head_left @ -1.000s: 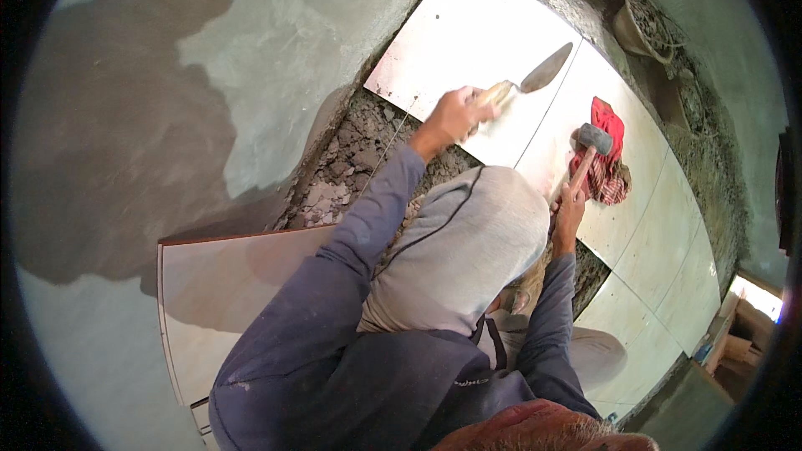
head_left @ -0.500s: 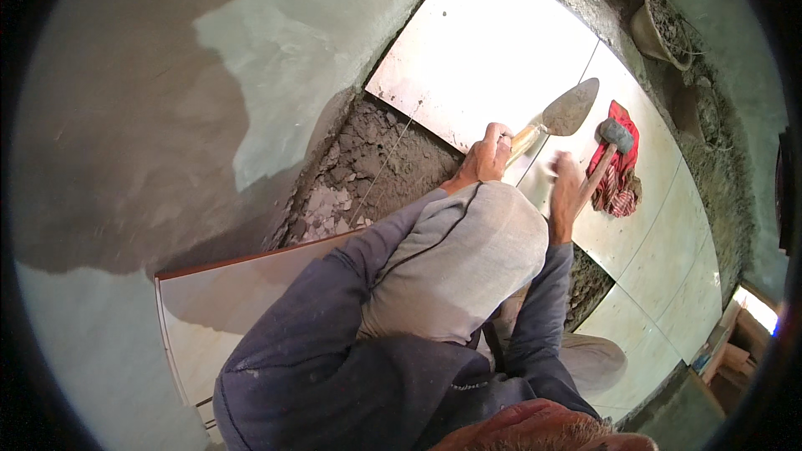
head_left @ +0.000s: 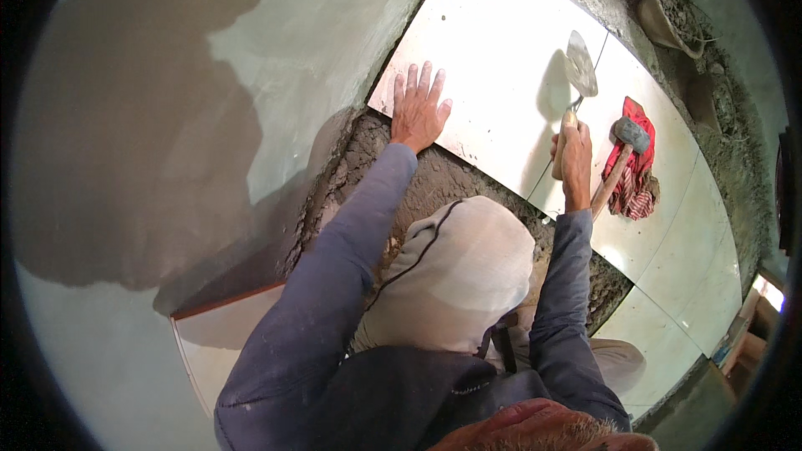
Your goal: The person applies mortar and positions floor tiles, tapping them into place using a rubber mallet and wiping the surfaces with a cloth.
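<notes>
Flatly spread, left hand pressing tile edge; right hand gripping trowel handle; probably stiff, heavy, brittle; best lifted by edges.

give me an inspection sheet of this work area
surface: pale tiles laid in a row beside a grey wall; rough mortar bed bare at the near edge of the big tile
job's things: trowel held blade up over the tiles; mallet lying on a red cloth
clutter: loose tile on the floor at lower left; basket holding rubble at upper right
hands: left hand flat on the big tile's edge, fingers spread; right hand closed on the trowel handle
cables: nothing seen
surroundings: rubble strip along the far side of the tiles; the person's knee is over the mortar
</notes>
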Tool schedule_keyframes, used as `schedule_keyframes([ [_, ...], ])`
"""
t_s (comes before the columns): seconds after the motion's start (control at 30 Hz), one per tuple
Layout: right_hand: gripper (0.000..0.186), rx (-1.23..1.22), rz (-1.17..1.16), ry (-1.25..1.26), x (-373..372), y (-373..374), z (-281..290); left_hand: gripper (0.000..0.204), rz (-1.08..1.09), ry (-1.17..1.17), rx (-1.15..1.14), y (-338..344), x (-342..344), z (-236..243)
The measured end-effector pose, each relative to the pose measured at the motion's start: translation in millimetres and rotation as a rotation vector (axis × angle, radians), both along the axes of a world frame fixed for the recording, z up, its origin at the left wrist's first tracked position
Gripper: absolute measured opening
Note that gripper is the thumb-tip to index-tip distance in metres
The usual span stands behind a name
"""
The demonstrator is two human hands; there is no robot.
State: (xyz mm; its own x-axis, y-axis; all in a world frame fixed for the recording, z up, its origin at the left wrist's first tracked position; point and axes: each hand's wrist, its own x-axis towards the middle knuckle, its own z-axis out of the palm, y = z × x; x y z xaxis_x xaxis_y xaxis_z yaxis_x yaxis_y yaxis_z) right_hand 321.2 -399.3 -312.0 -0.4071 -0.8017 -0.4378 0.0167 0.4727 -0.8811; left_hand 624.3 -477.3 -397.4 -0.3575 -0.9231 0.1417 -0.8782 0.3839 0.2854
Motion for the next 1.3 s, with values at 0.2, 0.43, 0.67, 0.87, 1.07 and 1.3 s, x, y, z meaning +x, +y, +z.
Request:
schedule_keyframes([
  [0.2, 0.030, -0.267, -0.039, -0.452, 66.2, -56.2, 3.0, 0.059, 0.025, -0.101, -0.005, 2.2, -4.6, -1.1],
  [0.43, 0.030, -0.288, -0.066, -0.623, 141.1, -159.0, -36.3, 0.057, 0.014, -0.133, 0.058, -3.4, -9.0, 5.6],
  [0.67, 0.039, -0.269, -0.002, -0.427, 158.0, -231.7, -51.1, 0.057, 0.002, -0.156, 0.071, -3.4, -10.5, 4.3],
  [0.87, 0.045, -0.269, -0.124, 0.067, 176.7, -256.1, -69.3, 0.058, -0.022, -0.219, 0.098, -9.6, -13.4, 4.9],
  [1.07, 0.044, -0.208, 0.031, -0.230, 159.9, -235.9, -23.9, 0.058, 0.021, -0.147, 0.110, -1.7, -5.6, 5.5],
  [1.3, 0.047, -0.124, 0.163, -0.126, 174.6, -253.7, -74.8, 0.057, 0.012, -0.159, 0.092, -3.4, -7.5, 4.8],
])
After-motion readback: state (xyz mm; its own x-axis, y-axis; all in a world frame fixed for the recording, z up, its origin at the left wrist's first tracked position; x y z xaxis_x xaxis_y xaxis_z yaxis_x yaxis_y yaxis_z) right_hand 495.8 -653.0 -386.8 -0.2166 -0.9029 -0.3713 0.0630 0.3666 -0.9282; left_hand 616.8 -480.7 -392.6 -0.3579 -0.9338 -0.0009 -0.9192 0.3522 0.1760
